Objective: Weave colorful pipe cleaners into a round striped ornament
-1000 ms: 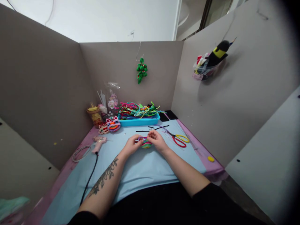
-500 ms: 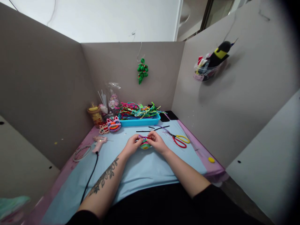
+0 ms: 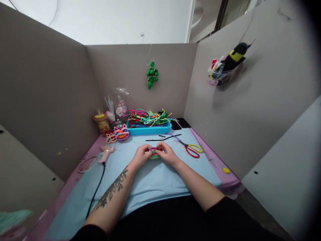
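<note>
Between my hands, over the middle of the light blue cloth, is a small colourful pipe-cleaner figure (image 3: 155,155) with green, red and purple parts. My left hand (image 3: 143,154) pinches its left side. On the other side, my right hand (image 3: 165,153) has thumb and fingers closed on its upper right part. My fingers cover much of the figure, so its full shape is hidden. Just beyond my hands lie black pipe-cleaner pieces (image 3: 164,139). Scissors (image 3: 192,150) with one red and one yellow handle rest to the right of my right hand.
A blue tray (image 3: 149,130) of coloured pipe cleaners stands at the back. Left of it sit finished pipe-cleaner animal heads (image 3: 121,133) and a lidded cup (image 3: 101,123). A pink glue gun (image 3: 107,153) with its cord lies at left. Grey partitions (image 3: 140,77) enclose the table.
The pipe-cleaner figure has tilted or dropped slightly, showing less of its front. My fingers have shifted a little around its top and my hands are slightly closer together.
</note>
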Motion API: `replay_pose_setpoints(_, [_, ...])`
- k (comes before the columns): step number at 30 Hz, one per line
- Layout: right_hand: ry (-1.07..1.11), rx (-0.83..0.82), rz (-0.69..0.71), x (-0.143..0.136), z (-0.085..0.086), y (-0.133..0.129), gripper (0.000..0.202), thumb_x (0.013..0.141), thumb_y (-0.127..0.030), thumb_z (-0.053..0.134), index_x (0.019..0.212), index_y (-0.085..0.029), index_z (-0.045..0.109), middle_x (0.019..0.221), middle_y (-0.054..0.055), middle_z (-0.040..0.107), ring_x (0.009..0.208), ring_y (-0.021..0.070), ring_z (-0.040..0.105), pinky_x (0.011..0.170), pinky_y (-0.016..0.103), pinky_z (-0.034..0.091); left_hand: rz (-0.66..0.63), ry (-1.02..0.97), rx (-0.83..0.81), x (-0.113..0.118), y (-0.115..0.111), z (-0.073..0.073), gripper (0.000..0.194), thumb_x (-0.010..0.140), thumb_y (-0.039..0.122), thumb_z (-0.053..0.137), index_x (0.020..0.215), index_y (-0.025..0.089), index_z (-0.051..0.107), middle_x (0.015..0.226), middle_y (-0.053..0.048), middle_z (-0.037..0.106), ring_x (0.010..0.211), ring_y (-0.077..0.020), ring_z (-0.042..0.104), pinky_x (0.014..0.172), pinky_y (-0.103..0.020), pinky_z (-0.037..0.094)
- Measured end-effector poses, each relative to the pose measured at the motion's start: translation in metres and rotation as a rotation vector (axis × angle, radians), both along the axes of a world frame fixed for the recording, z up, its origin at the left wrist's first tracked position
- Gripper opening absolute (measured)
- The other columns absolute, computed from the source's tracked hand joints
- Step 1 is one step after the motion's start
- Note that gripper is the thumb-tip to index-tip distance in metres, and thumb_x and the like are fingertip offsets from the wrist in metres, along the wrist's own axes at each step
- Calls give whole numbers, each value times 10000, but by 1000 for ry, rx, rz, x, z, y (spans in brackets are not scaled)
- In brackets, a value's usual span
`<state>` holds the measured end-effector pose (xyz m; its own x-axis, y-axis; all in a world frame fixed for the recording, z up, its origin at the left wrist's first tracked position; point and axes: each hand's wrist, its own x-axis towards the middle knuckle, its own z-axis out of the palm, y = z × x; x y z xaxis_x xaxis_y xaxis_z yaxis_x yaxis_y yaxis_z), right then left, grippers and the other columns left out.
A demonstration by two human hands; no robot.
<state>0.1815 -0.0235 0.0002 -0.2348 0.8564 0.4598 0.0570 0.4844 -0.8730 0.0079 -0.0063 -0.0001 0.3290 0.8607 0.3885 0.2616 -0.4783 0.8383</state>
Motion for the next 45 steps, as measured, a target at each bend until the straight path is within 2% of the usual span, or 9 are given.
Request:
replay_pose_setpoints(4, [19,-25,33,-1,-6,3,124,739,-202,567,828,-202,481,672,-46,473,631,117,472,636,260,372,-18,-118,-70,2,-2,-1,178,701,251,607,606,156,490,841,-76,648,741,-154,585,685,-270,459])
replay_pose_setpoints(10, [125,-97,61,-3,-9,5,194,716,-236,613,833,-210,460,679,-50,485,627,116,484,617,250,368,-53,-201,-128,6,-6,4,181,669,223,598,589,164,447,790,-48,639,691,-131,563,639,-249,443])
replay_pose_setpoints(14, [194,-130,26,-5,-7,5,225,702,-246,634,822,-217,446,671,-54,480,620,114,486,607,245,368,-1,-153,-142,5,-2,1,168,696,259,590,617,164,476,603,20,553,565,-98,488,558,-217,394])
replay_pose_setpoints(16, [228,-137,5,-5,-5,5,239,683,-236,648,810,-217,447,693,-46,503,654,121,508,637,254,386,11,-116,-137,5,1,-2,175,716,290,589,636,160,504,575,31,524,543,-95,467,545,-216,381])
replay_pose_setpoints(24, [330,-231,-7,-5,-7,8,301,613,-214,690,778,-220,438,686,-42,554,645,132,542,646,266,420,41,11,14,4,2,-2,161,742,304,584,698,153,619,783,-52,622,762,-159,559,698,-262,438])
replay_pose_setpoints(33, [315,-216,-63,-9,-9,7,290,611,-228,688,770,-216,446,678,-49,547,634,126,540,637,260,424,73,-21,-169,4,5,-6,213,687,348,619,681,135,611,627,-9,601,596,-128,529,594,-242,419])
replay_pose_setpoints(40, [314,-245,-33,-9,-9,7,294,601,-240,693,770,-216,453,671,-40,566,623,132,547,624,268,430,-20,-134,-267,3,7,-9,215,655,333,654,656,132,575,642,-14,610,576,-119,533,581,-242,423])
replay_pose_setpoints(45, [243,-196,-29,-8,-9,7,251,631,-248,665,767,-217,457,661,-43,541,628,131,536,619,266,422,-25,-143,-278,5,6,-11,204,668,310,647,643,140,535,640,-6,596,568,-109,526,568,-232,418])
